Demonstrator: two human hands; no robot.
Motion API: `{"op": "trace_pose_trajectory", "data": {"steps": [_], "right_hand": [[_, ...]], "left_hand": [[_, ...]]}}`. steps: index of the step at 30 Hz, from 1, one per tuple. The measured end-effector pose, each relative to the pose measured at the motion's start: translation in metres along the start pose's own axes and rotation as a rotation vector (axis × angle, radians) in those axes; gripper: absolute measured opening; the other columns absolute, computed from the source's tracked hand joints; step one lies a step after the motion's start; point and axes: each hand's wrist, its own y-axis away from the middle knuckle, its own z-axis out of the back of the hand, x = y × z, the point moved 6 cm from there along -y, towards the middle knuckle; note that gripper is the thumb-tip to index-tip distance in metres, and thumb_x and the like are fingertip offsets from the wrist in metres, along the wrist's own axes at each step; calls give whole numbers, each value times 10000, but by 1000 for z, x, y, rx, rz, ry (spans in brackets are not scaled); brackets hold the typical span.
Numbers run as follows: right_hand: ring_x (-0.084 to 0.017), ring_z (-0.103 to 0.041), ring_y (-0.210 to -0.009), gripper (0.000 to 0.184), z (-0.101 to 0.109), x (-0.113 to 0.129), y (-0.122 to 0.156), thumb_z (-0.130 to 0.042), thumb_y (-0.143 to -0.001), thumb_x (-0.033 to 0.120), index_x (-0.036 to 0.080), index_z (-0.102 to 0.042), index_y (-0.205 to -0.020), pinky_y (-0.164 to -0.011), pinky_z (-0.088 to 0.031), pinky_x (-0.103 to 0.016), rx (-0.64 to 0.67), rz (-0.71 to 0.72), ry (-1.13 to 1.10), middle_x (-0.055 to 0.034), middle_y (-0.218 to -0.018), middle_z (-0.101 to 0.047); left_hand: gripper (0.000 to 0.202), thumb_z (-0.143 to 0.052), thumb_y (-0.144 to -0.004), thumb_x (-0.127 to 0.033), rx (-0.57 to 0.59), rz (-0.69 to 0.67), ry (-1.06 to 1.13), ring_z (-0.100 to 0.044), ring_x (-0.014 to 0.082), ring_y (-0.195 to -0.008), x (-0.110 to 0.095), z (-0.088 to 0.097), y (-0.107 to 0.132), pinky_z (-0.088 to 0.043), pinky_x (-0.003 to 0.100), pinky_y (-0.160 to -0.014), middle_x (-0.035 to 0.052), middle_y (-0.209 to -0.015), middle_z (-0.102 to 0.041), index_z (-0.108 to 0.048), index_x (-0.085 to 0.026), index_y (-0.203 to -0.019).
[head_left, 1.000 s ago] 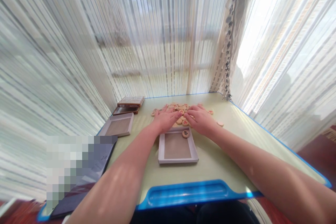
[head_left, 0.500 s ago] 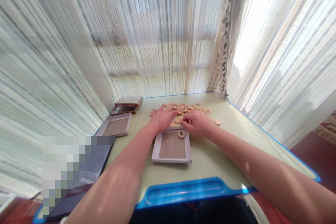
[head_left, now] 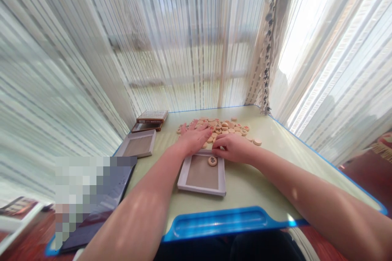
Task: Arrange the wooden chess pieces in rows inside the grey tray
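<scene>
Many round wooden Chinese chess pieces [head_left: 232, 130] with red or black characters lie in a loose heap at the far middle of the table. My left hand [head_left: 194, 139] rests open over the heap's left part, fingers spread on the pieces. My right hand [head_left: 232, 147] is at the heap's near edge by the far right corner of a shallow white box [head_left: 181, 179]. Its fingers are curled in a pinch; whatever is between the tips is hidden. One chess piece with a black character [head_left: 212, 161] lies face up inside the box, near its far right corner.
A second shallow box [head_left: 152, 147] lies at left, with stacked boxes [head_left: 152, 116] behind it. A dark tablet-like slab [head_left: 101, 208], partly pixelated, stands at the left edge. The table [head_left: 275, 183] has a blue rim with a moulded tray [head_left: 220, 221] in front. String curtains hang around.
My right hand has drawn slightly nearer, to the box's far right corner. My left hand stays spread on the pieces. The whole view has shifted a little.
</scene>
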Motion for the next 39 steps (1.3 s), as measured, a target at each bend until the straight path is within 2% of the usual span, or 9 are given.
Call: {"op": "trace_pose_trajectory", "data": {"steps": [7,11,16,21,25,28,34,39], "right_hand": [[-131,-554,-738,195,-1,-9,-3,-507,-831,276,226,-694,-809,-652,-385,-237,-21,5,-43,-25,-847,-633],[-137,-554,-751,182,-2,-12,-5,-515,-827,253,224,-694,-828,-672,-394,-244,-19,2,-52,-30,-844,-629],[-147,-544,-779,195,0,-15,-4,-500,-835,258,213,-690,-843,-674,-397,-247,-31,-33,-24,-43,-840,-624],[-167,-527,-835,229,11,-2,1,-533,-804,378,217,-678,-879,-698,-395,-268,-126,-30,-1,-49,-865,-610],[-155,-522,-790,156,9,10,4,-569,-766,336,233,-686,-770,-649,-380,-255,-55,10,32,-28,-788,-597],[-148,-522,-762,144,7,8,4,-560,-764,300,236,-689,-770,-627,-372,-248,-28,-31,45,-24,-782,-597],[-160,-526,-773,141,9,-1,4,-560,-751,296,231,-679,-790,-603,-364,-246,-13,-70,78,-24,-785,-601],[-161,-528,-775,149,11,-3,4,-556,-749,303,218,-678,-764,-618,-377,-250,-43,-105,89,-41,-816,-569]], "left_hand": [[532,-119,-897,-513,-72,28,-31,-257,276,-1298,0,6,1,-118,569,-1032,1,-1317,-478,-521,-330,-1193],[518,-133,-899,-500,-69,9,-7,-282,278,-1287,-1,7,2,-115,571,-1031,-13,-1273,-521,-561,-344,-1144],[520,-178,-899,-467,-189,19,-54,-476,251,-1092,-4,14,6,-197,527,-1007,35,-1042,-636,-650,-248,-895],[394,-263,-887,-362,-180,34,-66,-465,249,-1110,-1,10,4,-233,496,-988,1,-1065,-640,-647,-293,-939],[313,-373,-825,-271,-194,35,-81,-497,254,-1058,0,11,4,-273,469,-957,-7,-964,-681,-680,-301,-880],[299,-406,-797,-234,-207,26,-79,-514,244,-1019,-1,15,5,-301,434,-933,-7,-930,-691,-693,-302,-849],[301,-421,-798,-197,-220,35,-128,-522,243,-986,-1,16,6,-320,423,-882,1,-952,-683,-688,-294,-899],[306,-419,-808,-192,-205,41,-188,-525,244,-957,-1,15,6,-337,405,-855,35,-971,-659,-688,-278,-925]]}}
